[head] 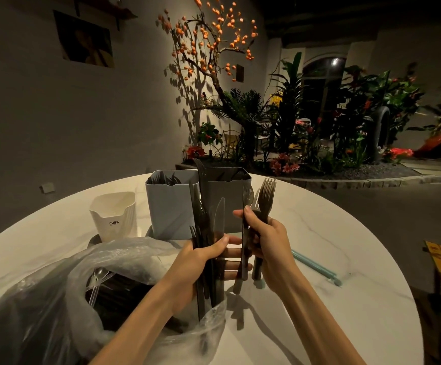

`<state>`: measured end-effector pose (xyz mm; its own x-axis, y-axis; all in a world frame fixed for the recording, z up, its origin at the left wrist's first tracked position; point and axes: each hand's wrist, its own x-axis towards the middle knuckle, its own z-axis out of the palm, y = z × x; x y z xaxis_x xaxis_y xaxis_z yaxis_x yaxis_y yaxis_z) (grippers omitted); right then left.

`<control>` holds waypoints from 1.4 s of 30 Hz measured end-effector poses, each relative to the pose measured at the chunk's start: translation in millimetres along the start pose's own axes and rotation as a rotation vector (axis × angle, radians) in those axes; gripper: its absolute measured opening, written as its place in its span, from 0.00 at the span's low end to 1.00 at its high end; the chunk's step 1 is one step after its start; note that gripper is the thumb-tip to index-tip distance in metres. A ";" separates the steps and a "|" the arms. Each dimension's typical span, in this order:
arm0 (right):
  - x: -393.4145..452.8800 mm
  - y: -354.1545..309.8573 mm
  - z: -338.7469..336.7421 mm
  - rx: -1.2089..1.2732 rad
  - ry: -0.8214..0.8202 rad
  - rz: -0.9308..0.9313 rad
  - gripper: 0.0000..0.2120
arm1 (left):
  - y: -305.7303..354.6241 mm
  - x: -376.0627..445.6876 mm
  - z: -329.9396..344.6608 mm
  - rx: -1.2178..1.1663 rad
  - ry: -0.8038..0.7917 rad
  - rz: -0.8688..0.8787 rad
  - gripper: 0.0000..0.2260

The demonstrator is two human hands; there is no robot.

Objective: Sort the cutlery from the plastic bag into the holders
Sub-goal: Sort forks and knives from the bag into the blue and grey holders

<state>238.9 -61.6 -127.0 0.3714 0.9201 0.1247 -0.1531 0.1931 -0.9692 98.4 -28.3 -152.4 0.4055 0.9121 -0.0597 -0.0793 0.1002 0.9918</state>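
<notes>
Black plastic cutlery, head view: our left hand (201, 259) grips a mixed bundle (206, 233) of knives and forks upright above the plastic bag (56, 299), fingers curled round the handles; our right hand (266, 248) holds several forks (266, 196), its fingers clamped on their stems, thumb and forefinger pinching one further piece. Two grey holders (172, 206), already part filled, stand on the bench (332, 233) just behind, with a white cup (114, 214) beside them. We judge it best to draw one type at a time, tines up.
</notes>
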 end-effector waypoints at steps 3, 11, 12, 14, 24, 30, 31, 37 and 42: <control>2.1 0.8 -0.9 -0.066 0.021 -0.027 0.12 | 1.1 -0.7 2.3 -0.026 0.006 0.002 0.10; 8.8 8.8 -4.3 -0.084 -0.034 -0.053 0.15 | 7.2 0.9 -7.3 -0.193 -0.102 0.038 0.16; 8.4 8.7 -4.2 -0.050 -0.053 -0.061 0.15 | 8.4 2.3 -8.5 -0.246 -0.128 0.018 0.16; 5.0 5.5 -2.7 0.037 -0.094 -0.044 0.15 | 12.4 2.7 -10.7 -0.299 -0.204 0.001 0.16; -8.9 0.6 0.1 -0.113 -0.208 -0.158 0.13 | 11.5 -9.1 -12.3 -0.269 -0.526 -0.142 0.12; -4.1 -3.3 -5.3 -0.030 -0.009 -0.116 0.12 | 16.3 -15.4 -6.9 -0.091 -0.373 -0.095 0.18; -1.7 -3.1 -7.9 -0.020 0.028 -0.097 0.12 | 17.1 -15.9 -6.1 -0.067 -0.367 -0.086 0.19; -0.5 2.4 -7.1 -0.160 -0.012 -0.102 0.13 | 14.0 -13.7 -2.4 -0.054 -0.321 -0.085 0.17; 1.8 2.3 -7.1 -0.154 0.052 -0.124 0.12 | 10.0 -10.0 -3.6 -0.034 -0.253 -0.033 0.15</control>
<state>245.8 -62.0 -130.5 0.4264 0.8728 0.2375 0.0367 0.2456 -0.9687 90.3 -35.0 -142.3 0.6228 0.7803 -0.0573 -0.0914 0.1454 0.9851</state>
